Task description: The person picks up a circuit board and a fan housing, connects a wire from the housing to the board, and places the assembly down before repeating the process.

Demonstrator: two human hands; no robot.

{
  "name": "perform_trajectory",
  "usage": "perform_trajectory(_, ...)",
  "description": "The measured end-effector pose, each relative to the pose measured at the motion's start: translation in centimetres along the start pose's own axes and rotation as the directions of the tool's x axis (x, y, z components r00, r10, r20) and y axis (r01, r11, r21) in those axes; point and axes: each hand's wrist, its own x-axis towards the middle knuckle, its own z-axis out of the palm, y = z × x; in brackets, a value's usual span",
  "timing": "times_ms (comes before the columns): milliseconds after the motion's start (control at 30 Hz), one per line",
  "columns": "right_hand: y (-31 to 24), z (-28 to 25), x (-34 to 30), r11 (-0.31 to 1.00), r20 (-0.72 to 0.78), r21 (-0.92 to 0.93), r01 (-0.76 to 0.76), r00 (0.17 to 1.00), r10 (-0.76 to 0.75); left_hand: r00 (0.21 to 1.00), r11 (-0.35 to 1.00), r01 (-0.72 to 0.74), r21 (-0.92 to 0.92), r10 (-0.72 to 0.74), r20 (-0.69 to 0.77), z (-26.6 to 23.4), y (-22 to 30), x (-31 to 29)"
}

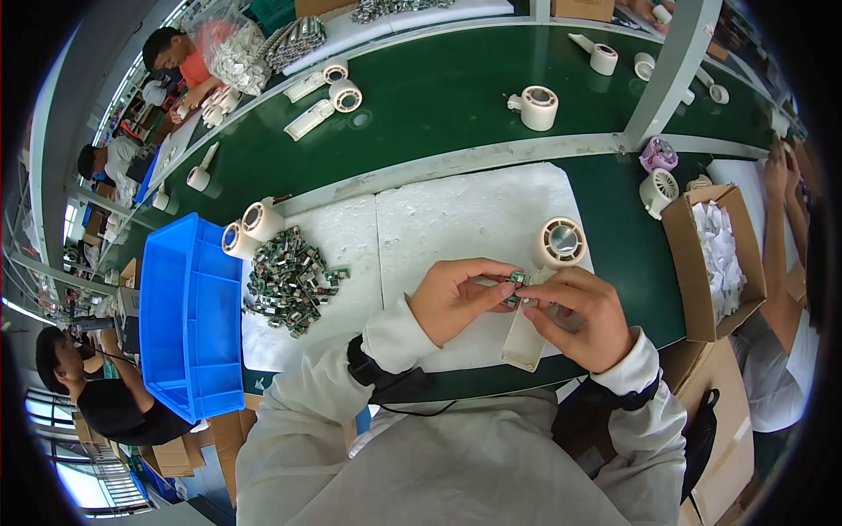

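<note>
My left hand (458,300) pinches a small green circuit board (517,278) between thumb and fingers. Close against it, my right hand (586,317) has its thumb and fingers pressed together at the board's edge; what they hold is too small to make out. Beneath both hands lies a cream handheld fan: its open handle (524,344) points toward me, and its round head (561,242) is just beyond my right fingers. A heap of small circuit boards (288,282) sits to the left on the white foam sheet (421,223).
A blue bin (191,320) stands at the left, beside two fan heads (260,221). To the right is a cardboard box (691,263) of white pieces. Across a metal rail (421,175), more fans (538,108) lie on a green belt (421,96). Other people work nearby.
</note>
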Motion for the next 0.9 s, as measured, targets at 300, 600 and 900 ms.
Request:
perform_trajectory(300,0.08,-0.16,-0.55,0.997,-0.083,-0.016,-0.081,0.993,0.08,0.999,1.0,-0.029,-0.009,0.029,0.012,0.2,-0.45,-0.02)
perform_trajectory(600,0.06,0.52,-0.43,0.988,-0.185,-0.147,-0.043,0.983,0.015,0.995,0.992,-0.101,0.078,0.101,0.007,0.34,-0.1,-0.09)
perform_trajectory(900,0.07,0.48,-0.27,0.977,-0.208,-0.214,0.02,0.976,-0.065,0.989,0.98,-0.144,0.135,0.147,-0.013,0.5,-0.34,-0.4)
